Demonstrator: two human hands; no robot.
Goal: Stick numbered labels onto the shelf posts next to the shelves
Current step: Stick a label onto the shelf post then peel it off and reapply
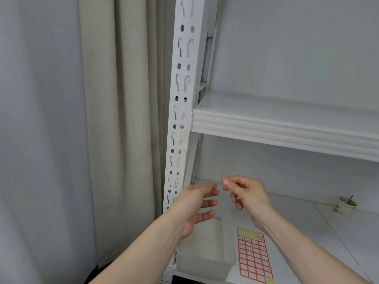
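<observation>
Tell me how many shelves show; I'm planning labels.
2: an upper shelf right of the post, and a lower shelf holding the label sheet. Others may lie outside view.

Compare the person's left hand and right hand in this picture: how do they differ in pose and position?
1. The left hand has its fingers spread and fairly straight; the right hand has its fingers curled, thumb and forefinger pinched together.
2. The left hand lies nearer the shelf post; the right hand hangs above the lower shelf.
Whether the right hand pinches a label cannot be told. Both are raised in front of the shelving, close together.
</observation>
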